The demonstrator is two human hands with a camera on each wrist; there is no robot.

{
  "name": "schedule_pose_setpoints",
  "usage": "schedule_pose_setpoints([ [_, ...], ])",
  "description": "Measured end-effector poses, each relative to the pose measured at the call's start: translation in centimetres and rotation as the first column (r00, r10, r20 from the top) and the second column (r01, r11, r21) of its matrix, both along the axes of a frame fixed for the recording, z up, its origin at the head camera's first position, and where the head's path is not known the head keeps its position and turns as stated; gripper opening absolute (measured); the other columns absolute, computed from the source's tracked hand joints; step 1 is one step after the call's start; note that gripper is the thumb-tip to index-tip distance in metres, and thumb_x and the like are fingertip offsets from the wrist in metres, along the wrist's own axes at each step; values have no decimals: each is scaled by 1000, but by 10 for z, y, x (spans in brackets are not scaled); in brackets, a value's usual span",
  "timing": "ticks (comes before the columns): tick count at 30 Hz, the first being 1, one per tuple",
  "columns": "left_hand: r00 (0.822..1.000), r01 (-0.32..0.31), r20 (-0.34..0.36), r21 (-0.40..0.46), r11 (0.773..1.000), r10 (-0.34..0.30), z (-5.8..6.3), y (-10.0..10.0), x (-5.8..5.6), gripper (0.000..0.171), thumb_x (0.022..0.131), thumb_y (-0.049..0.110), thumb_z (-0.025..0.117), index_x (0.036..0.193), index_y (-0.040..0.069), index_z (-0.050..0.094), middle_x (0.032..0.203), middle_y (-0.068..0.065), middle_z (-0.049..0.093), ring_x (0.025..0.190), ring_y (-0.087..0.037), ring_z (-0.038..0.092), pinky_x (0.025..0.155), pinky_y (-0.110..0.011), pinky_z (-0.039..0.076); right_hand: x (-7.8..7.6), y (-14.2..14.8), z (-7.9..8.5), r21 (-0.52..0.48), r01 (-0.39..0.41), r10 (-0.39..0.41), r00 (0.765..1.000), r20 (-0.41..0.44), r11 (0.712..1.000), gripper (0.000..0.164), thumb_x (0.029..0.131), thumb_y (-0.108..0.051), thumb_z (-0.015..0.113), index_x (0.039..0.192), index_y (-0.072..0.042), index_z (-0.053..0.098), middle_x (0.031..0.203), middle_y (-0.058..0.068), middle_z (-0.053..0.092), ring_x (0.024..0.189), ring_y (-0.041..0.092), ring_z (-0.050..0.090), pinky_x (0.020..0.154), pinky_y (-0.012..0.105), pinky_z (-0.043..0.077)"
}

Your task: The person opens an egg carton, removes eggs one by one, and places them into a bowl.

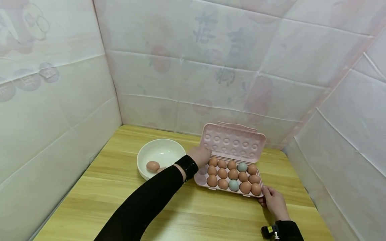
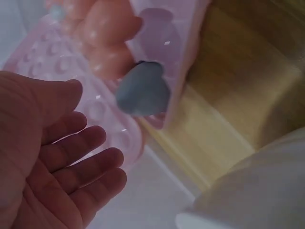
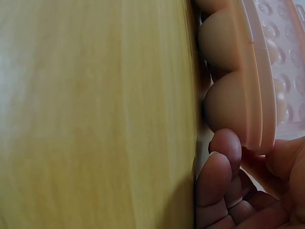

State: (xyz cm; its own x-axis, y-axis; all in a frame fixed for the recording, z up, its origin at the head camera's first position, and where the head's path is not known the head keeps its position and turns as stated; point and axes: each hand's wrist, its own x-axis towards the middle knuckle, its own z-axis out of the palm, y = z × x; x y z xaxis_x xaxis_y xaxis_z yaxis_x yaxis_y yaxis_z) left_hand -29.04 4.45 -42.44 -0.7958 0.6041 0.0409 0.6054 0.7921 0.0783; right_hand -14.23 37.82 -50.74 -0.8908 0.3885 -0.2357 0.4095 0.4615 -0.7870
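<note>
A pink egg carton (image 1: 201, 179) lies with its lid (image 1: 232, 142) up, holding rows of brown eggs (image 1: 233, 174) and two blue-green eggs (image 1: 233, 185). Over its back left corner is my left hand (image 1: 200, 156). In the left wrist view that hand's fingers (image 2: 90, 164) are apart and hold nothing; beside them a grey-blue egg (image 2: 143, 93) sits in the end row of the carton, hidden by the hand in the head view. My right hand (image 1: 275, 202) grips the carton's front right corner, thumb on the rim and fingertips (image 3: 225, 145) low against the rounded egg cups.
Left of the carton stands a white bowl (image 1: 164, 147) with a brown egg (image 1: 152, 166) and another partly hidden by my left arm (image 1: 150, 204). The wooden table (image 1: 99, 194) is closed in by printed sheets (image 1: 144, 77) at the back and both sides.
</note>
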Motion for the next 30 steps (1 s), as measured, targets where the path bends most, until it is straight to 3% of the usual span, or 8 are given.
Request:
schedule_pose_setpoints([
  [3, 997, 34, -58, -119, 992, -41, -5, 3, 2, 12, 105, 11, 62, 109, 12, 73, 106, -2, 76, 92, -16, 74, 77, -34, 65, -1, 0, 0, -6, -3, 3, 1000, 3, 1000, 57, 116, -36, 42, 151, 8, 51, 82, 1, 72, 78, 11, 68, 67, 25, 58],
  [7, 1000, 1, -9, -128, 992, -2, -10, 5, 4, 11, 95, 17, 74, 106, 14, 73, 102, -1, 74, 93, -17, 72, 78, -34, 64, -1, -1, -1, -9, -1, 1, 1000, -5, 1000, 56, 116, -35, 43, 151, 8, 51, 83, 1, 73, 78, 11, 68, 67, 25, 58],
  [11, 1000, -30, -4, -106, 994, 30, -16, 9, 5, 14, 95, 21, 75, 106, 13, 72, 104, -3, 74, 95, -20, 73, 79, -35, 64, -1, -1, -2, -13, 2, -2, 1000, -13, 1000, 55, 116, -34, 43, 151, 9, 51, 83, 1, 72, 78, 12, 68, 67, 25, 59],
  [18, 992, -61, -114, -118, 991, 47, -27, 18, 5, 14, 93, 23, 79, 105, 17, 78, 111, -4, 72, 99, -18, 70, 79, -31, 64, 1, 0, -2, 2, 10, -10, 1000, -3, 1000, 57, 116, -37, 42, 148, 9, 53, 81, 1, 71, 77, 11, 67, 66, 25, 58],
  [23, 986, -99, -142, -119, 988, 81, -37, 22, 2, 16, 95, 25, 77, 108, 16, 76, 111, -3, 71, 105, -17, 66, 84, -30, 63, 1, -2, 0, 5, 9, -9, 1000, -2, 1000, 57, 116, -37, 42, 148, 10, 52, 81, 1, 72, 77, 12, 67, 66, 25, 58],
  [30, 989, -61, -136, -78, 995, 50, -43, 17, -2, 17, 96, 23, 74, 110, 14, 73, 107, -3, 74, 105, -21, 68, 90, -33, 61, 2, -2, 1, 12, -1, 1, 1000, -4, 1000, 57, 116, -36, 41, 149, 10, 52, 82, 2, 72, 77, 11, 68, 67, 24, 58],
])
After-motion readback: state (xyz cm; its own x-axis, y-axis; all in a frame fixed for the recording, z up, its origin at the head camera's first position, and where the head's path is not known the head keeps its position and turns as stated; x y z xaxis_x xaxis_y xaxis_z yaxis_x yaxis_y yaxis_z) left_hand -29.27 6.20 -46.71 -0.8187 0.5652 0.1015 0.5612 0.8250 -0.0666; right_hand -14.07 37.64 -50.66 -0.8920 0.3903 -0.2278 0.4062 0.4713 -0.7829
